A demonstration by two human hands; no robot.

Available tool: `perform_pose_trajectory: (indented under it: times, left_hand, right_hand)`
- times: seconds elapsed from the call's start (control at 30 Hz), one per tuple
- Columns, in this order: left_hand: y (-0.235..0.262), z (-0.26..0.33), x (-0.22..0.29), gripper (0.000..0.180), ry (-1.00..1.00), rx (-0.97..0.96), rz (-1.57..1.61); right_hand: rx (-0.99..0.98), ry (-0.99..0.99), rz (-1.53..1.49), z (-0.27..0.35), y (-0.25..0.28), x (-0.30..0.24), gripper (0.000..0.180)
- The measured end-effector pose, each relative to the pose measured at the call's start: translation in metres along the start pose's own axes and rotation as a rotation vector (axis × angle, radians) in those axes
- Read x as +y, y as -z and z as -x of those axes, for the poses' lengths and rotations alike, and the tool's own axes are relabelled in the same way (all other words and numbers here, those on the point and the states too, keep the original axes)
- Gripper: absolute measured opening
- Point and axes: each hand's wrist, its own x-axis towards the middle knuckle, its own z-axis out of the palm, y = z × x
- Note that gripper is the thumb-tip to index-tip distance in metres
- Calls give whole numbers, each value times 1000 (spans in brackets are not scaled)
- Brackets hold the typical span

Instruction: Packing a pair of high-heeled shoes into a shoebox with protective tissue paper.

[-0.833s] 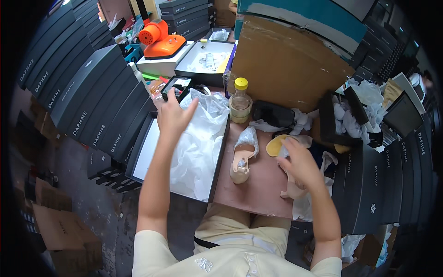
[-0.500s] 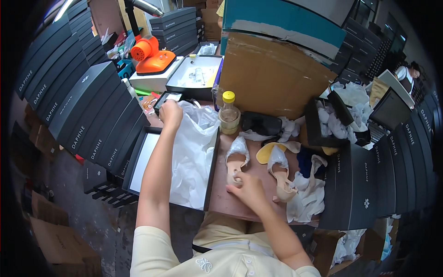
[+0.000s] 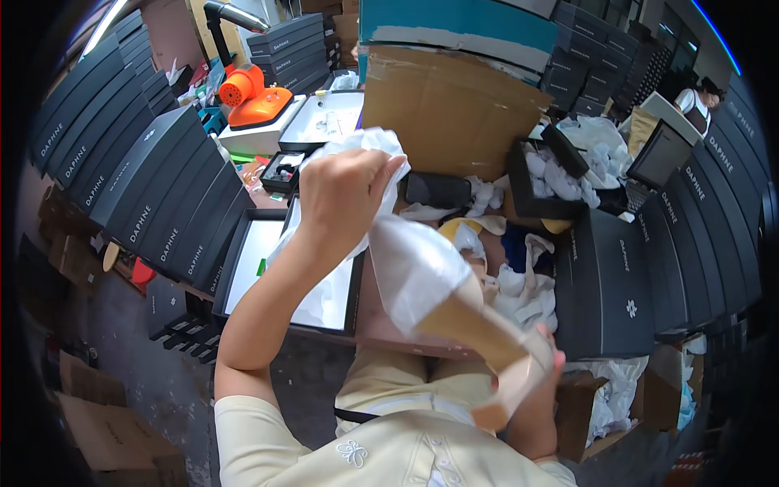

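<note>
My left hand is raised in front of me and grips a sheet of white tissue paper, which drapes over the toe of a beige high-heeled shoe. My right hand holds that shoe by its heel end, close to my chest. Below them lies an open black shoe box lined with white paper. Another beige shoe rests on the brown work surface behind, partly hidden by the paper.
Rows of black shoe boxes stand at left and more at right. A large brown carton sits behind. An orange device is at far left back. Another person sits at top right.
My left hand pulled a tissue sheet up from the box. My right hand picked a beige shoe off the surface and lifted it toward me; the paper now covers its toe.
</note>
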Motion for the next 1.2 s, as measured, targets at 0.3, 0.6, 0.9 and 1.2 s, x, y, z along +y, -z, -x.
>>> perform_pose_trajectory:
  times: [0.3,0.6,0.9,1.2]
  left_hand:
    - [-9,27,-9,23,-95,-159,-61]
    - [7,20,25,22,265,-566,551]
    - [2,96,83,29,32,-91,533]
    - [6,184,118,48,-21,153,726]
  right_hand:
    - [-137,-3,45,-5,8,42,55]
    - [-7,39,-19,-6,-11,35,33]
    - [351,30,214,-16,-37,50,40]
    - [398,-81,238,-52,15,73,39]
